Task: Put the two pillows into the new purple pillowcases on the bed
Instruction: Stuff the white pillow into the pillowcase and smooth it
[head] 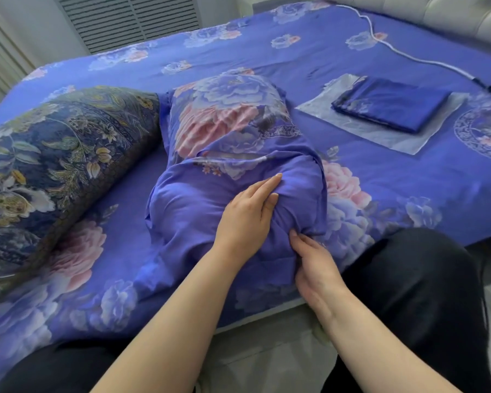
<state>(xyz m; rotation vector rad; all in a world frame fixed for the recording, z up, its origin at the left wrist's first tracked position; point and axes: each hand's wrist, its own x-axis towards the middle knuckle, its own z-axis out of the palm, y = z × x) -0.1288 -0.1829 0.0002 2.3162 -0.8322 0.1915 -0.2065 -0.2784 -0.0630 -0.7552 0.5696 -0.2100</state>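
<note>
A pillow sits inside a purple flowered pillowcase (227, 143) in the middle of the bed, its plain purple open end bunched toward me. My left hand (247, 214) lies flat on that bunched end with straight fingers pressing the cloth. My right hand (313, 262) grips the loose fabric at the near right corner, fingers curled into the folds. A second pillow (54, 165) in a dark blue and yellow floral cover lies at the left. A folded purple pillowcase (391, 104) rests on a clear plastic wrapper (360, 131) at the right.
The bed (408, 180) is covered by a purple flowered spread. A white cable (403, 52) runs across the far right to a black plug. A padded headboard (451, 15) is at the top right, a slatted panel (131, 21) behind. My dark-clothed knees press the bed's near edge.
</note>
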